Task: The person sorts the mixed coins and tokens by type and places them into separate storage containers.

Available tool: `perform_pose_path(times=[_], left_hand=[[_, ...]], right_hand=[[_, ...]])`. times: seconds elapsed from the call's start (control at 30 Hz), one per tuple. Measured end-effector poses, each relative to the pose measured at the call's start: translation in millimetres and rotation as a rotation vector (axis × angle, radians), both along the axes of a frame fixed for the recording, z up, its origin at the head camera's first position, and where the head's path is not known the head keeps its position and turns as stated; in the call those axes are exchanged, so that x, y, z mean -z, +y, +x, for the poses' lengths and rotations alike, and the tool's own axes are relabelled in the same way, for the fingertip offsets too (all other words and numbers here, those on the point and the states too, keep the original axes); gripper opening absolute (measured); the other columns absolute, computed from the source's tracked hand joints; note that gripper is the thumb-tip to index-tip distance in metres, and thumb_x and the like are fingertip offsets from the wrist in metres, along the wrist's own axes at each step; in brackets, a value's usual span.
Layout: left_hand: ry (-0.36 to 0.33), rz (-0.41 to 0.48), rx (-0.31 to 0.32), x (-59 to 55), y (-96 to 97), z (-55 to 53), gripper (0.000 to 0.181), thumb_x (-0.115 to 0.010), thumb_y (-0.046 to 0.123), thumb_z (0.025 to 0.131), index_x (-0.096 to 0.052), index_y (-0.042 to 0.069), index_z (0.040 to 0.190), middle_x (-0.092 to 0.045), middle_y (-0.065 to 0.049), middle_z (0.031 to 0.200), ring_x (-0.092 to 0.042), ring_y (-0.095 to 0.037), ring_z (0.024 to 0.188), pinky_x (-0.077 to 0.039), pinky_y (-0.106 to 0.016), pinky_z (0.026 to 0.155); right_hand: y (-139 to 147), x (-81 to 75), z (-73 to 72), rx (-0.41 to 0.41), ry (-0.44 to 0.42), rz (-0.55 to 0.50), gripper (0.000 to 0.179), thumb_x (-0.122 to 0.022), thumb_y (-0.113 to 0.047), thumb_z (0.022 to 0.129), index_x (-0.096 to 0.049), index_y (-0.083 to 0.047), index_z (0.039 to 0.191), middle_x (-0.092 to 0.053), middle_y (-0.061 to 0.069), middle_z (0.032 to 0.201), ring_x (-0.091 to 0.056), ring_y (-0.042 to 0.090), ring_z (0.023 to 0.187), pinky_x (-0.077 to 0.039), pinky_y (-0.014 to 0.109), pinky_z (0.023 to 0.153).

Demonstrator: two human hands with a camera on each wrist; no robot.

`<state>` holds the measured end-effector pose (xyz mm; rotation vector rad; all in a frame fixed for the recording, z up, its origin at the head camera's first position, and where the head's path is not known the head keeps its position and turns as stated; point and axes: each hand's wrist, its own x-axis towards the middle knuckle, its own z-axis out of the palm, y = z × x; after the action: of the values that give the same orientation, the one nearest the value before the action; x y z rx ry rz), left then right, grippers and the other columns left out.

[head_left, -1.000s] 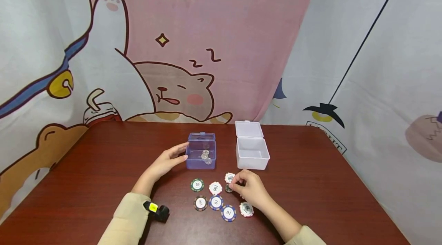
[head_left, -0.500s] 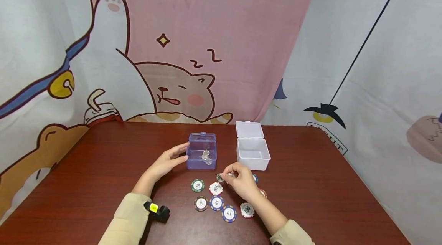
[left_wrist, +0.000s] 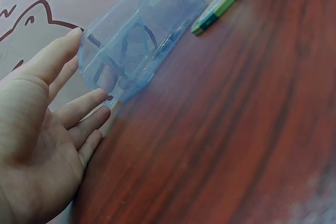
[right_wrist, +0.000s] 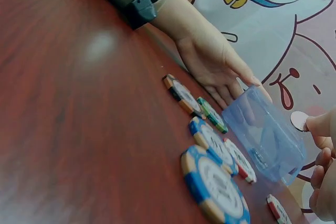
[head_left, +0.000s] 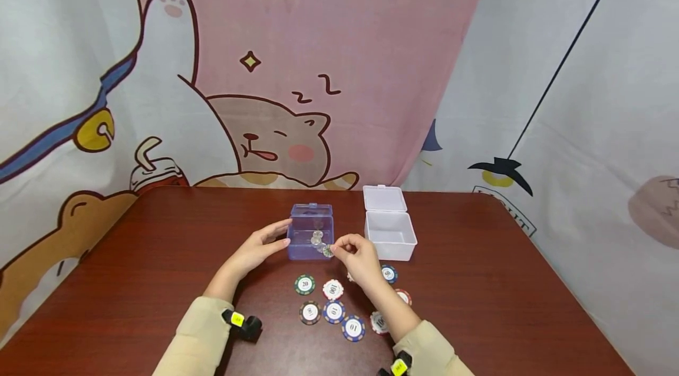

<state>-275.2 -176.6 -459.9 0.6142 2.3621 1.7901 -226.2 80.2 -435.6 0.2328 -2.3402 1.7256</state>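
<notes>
Two hands work around the blue box [head_left: 310, 253] on the brown table [head_left: 509, 305]. The left hand [head_left: 254, 252] has its fingers straight and spread, with the tips and thumb at the box's left side, likely to keep so light a box from sliding. The right hand [head_left: 362, 261] pinches one coin [head_left: 328, 251] between thumb and fingertips, a grip that suits something so small and thin. Both the blue box and the white box [head_left: 391, 251] to its right have their lids on the far side, tipped back, which leaves their tops free to reach into. Chips, among them a green chip [head_left: 305, 284] and a blue chip [head_left: 353, 327], lie flat on the near side, faces up, so their numbers can be read.

From the head, the coin overlaps the near right corner of the blue box, and other coins [head_left: 317, 236] show within it; whether the held one is over the rim, I cannot tell. The right wrist view shows its pale face and the pinch side-on. The left wrist view misses the coin in the right hand's grip but shows the left palm, with nothing in it.
</notes>
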Motion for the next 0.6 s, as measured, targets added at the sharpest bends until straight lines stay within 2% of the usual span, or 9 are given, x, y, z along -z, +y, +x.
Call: perform_pose_path(times=[0.23, 0.43, 0.6], left_hand=[[-0.016, -0.004, -0.017, -0.8, 0.2, 0.0, 0.054, -0.063, 0.013, 0.093, -0.045, 0.008, 0.143, -0.048, -0.018, 0.139, -0.040, -0.034, 0.131, -0.030, -0.054, 0.104], [-0.014, -0.001, -0.003, -1.0, -0.2, 0.3, 0.055, -0.063, 0.014, 0.094, -0.042, 0.005, 0.144, -0.046, -0.020, 0.140, -0.038, -0.037, 0.132, -0.030, -0.055, 0.103], [-0.009, -0.005, -0.004, -5.7, 2.1, 2.9, 0.056, -0.062, 0.012, 0.094, -0.040, 0.001, 0.144, -0.044, -0.024, 0.140, -0.038, -0.040, 0.131, -0.030, -0.056, 0.103]], right_hand=[[-11.7, -2.7, -15.2, 0.042, -0.010, -0.038, 0.009, -0.075, -0.006, 0.080, -0.068, -0.003, 0.074, -0.048, -0.002, 0.066, -0.045, 0.012, 0.066, -0.036, 0.022, 0.055], [-18.4, -3.5, -27.0, 0.081, -0.035, -0.060, 0.008, -0.074, -0.007, 0.080, -0.069, -0.003, 0.075, -0.049, -0.002, 0.065, -0.045, 0.012, 0.066, -0.036, 0.021, 0.056], [-22.6, -2.2, -37.4, 0.123, -0.035, -0.024, 0.010, -0.075, -0.010, 0.079, -0.069, -0.004, 0.073, -0.047, -0.003, 0.063, -0.044, 0.011, 0.063, -0.035, 0.023, 0.056]])
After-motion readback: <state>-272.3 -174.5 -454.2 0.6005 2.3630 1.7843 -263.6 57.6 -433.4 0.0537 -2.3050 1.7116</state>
